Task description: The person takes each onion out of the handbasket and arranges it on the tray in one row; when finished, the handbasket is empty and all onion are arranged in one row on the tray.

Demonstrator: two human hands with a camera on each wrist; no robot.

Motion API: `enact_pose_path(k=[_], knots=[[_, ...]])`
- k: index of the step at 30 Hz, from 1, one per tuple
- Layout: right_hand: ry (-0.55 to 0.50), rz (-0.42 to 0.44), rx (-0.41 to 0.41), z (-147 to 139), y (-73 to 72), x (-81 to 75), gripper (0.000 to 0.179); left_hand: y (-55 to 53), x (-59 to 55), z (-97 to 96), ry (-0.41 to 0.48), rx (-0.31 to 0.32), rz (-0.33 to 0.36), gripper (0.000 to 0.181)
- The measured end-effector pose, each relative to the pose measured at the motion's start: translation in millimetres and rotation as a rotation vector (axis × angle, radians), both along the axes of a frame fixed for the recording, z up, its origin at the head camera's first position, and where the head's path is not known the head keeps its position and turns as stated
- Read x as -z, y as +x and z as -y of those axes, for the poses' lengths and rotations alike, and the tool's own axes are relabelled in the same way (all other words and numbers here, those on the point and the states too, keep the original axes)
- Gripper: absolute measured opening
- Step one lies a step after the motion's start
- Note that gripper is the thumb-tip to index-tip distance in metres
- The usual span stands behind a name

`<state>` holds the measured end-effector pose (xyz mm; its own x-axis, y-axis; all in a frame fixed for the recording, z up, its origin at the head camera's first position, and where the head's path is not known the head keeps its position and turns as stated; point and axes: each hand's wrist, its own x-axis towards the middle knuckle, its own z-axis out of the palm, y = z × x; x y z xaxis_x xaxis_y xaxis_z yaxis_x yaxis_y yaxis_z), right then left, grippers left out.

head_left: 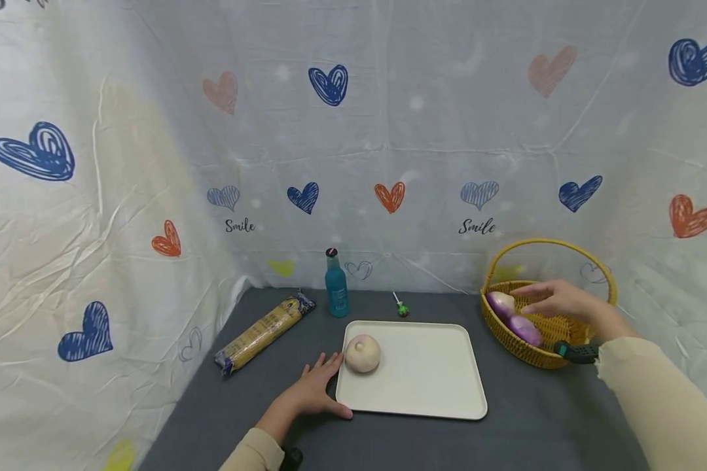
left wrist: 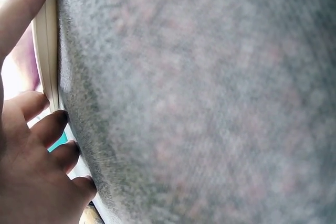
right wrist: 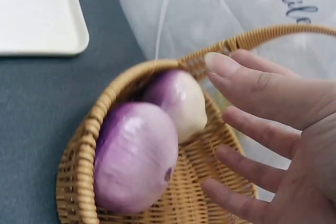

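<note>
My left hand (head_left: 315, 390) rests at the left end of the white tray (head_left: 418, 369), fingers spread along its side and thumb by the near corner. On that tray, close to those fingertips, sits a whitish turnip (head_left: 362, 354). Over the yellow wicker basket (head_left: 521, 353) reaches my right hand (head_left: 556, 304), its fingers extended and nothing between them. Inside the basket, two purple-and-white turnips lie side by side against the left wall: a nearer, mostly purple turnip (right wrist: 137, 158) and a paler turnip (right wrist: 181, 103) behind it. The right fingertips are just beside them in the right wrist view.
A long yellow-and-blue packet (head_left: 265, 333) lies left of the tray. Behind the tray stand a blue bottle (head_left: 336, 288) and, lying down, a green-wrapped lollipop (head_left: 402, 309). The basket's tall handle (head_left: 548, 241) arches over the right hand. A heart-printed curtain (head_left: 353, 150) hangs behind the dark table.
</note>
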<state>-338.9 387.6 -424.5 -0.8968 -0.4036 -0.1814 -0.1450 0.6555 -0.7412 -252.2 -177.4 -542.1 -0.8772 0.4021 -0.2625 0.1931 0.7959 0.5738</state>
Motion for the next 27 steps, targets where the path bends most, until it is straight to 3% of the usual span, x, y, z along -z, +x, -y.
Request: enact_pose_path(k=[10, 13, 17, 22, 27], knots=[[-0.034, 0.266, 0.028, -13.3, -5.8, 25.6, 0.058, -5.1, 9.4, 3.1, 0.029, -0.005, 0.013, 0.134], [-0.073, 0.298, 0.046, -13.9, -5.2, 33.2, 0.057, -6.0, 11.8, 4.1, 0.025, -0.006, 0.008, 0.134], [-0.118, 0.330, 0.056, -12.2, -6.0, 40.2, 0.058, -3.3, 6.2, 2.8, 0.002, 0.001, 0.017, 0.131], [-0.108, 0.332, 0.050, -10.2, -6.9, 41.8, 0.058, 0.0, -2.2, -0.6, -0.018, 0.009, 0.007, 0.125], [-0.118, 0.334, 0.033, -10.8, -9.4, 42.5, 0.056, 0.4, -3.0, -1.1, -0.026, 0.001, 0.004, 0.123]])
